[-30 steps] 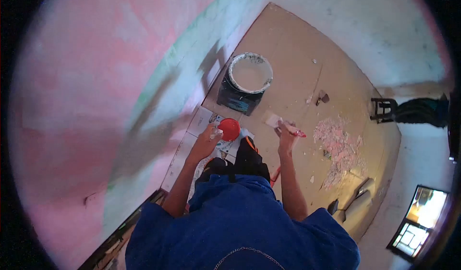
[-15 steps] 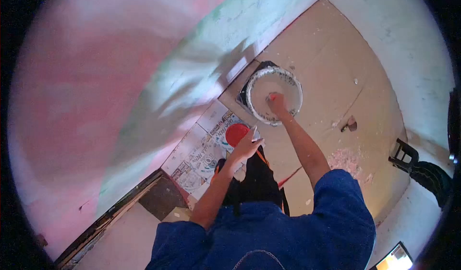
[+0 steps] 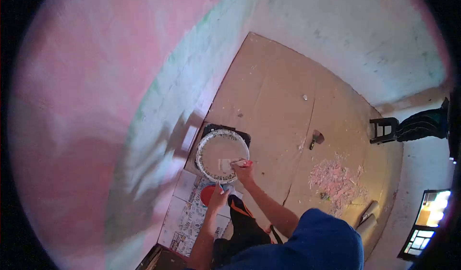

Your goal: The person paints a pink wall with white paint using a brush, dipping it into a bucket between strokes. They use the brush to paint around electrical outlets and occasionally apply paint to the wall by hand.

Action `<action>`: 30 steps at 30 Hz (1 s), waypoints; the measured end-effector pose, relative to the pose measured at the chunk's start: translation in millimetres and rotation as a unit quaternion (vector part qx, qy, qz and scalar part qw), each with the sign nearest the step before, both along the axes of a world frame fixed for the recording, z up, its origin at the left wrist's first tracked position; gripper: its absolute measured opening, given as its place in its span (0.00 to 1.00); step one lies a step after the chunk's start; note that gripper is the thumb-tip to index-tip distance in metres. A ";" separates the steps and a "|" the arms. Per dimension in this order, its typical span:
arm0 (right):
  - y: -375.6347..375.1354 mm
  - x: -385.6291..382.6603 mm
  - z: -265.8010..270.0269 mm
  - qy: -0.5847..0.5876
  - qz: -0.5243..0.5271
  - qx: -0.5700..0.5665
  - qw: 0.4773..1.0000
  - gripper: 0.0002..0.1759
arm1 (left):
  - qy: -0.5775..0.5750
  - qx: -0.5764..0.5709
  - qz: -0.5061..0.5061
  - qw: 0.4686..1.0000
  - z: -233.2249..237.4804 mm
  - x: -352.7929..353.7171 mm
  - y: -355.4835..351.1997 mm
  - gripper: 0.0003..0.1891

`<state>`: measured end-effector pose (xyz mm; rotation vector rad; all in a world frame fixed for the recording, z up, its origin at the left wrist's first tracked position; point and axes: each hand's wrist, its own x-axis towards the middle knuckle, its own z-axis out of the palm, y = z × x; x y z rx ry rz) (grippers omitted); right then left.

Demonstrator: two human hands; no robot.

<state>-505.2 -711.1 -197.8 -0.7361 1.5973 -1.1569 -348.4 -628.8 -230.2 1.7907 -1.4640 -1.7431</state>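
Observation:
A round bucket [image 3: 198, 162] with a smeared white rim holds a pale, smooth material and sits on a black square base [image 3: 245, 136]. My right hand [image 3: 245, 173] is closed around a small red-handled tool [image 3: 247, 163] at the bucket's right side; a pale patch shows in the material beside it. Just below the bucket is my left hand [image 3: 219, 200], its fingers apart, close to a red round object [image 3: 207, 195]. Whether the left hand touches that object is unclear, and a small greyish thing near its fingertips is too small to name.
Printed tiles or sheets [image 3: 185, 219] lie along the pink, white and green wall [image 3: 149, 121]. On the brown floor [image 3: 269, 92] are a scraper [image 3: 317, 138] and a heap of pinkish flakes [image 3: 336, 179]. A black stool [image 3: 384, 131] stands at the right, near a window [image 3: 425, 222].
The view has shifted, so the bucket and hands appear lower and further left. My right hand has moved from over the bucket's middle to its right side with the tool.

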 end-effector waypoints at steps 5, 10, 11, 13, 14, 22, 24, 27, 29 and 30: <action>3.2 5.8 38.7 -0.325 -0.152 0.128 0.925 0.11 | -0.089 -0.013 -0.049 0.995 59.4 5.7 -2.0 0.37; 15.4 14.8 63.5 -0.357 -0.056 0.062 0.931 0.12 | 0.052 -0.076 0.122 0.988 73.1 60.1 48.7 0.34; 14.3 34.4 113.7 -0.356 -0.095 0.060 0.928 0.12 | 0.059 -0.137 0.096 0.984 57.9 80.5 66.4 0.33; 17.8 56.6 143.7 -0.362 -0.027 0.037 0.931 0.13 | 0.020 -0.217 0.150 0.964 73.1 114.9 103.8 0.33; 20.8 73.3 150.8 -0.394 0.012 0.004 0.919 0.14 | 0.014 -0.179 0.219 0.959 102.1 129.5 117.4 0.32; 112.9 226.6 266.2 -0.577 0.354 -0.118 0.726 0.13 | 0.175 -0.138 0.501 0.836 240.7 251.8 224.6 0.29; 171.9 287.3 310.8 -0.529 0.328 -0.143 0.769 0.13 | 0.188 -0.165 0.516 0.820 270.8 284.5 267.3 0.28; 254.3 351.1 358.0 -0.461 0.340 -0.166 0.802 0.13 | 0.202 -0.231 0.510 0.803 272.9 340.7 330.5 0.28; 284.0 391.6 372.0 -0.346 0.375 -0.248 0.824 0.13 | 0.208 -0.294 0.530 0.768 276.7 376.2 365.8 0.25; 297.6 403.5 372.1 -0.239 0.391 -0.316 0.831 0.12 | 0.214 -0.293 0.558 0.746 285.0 385.3 384.3 0.23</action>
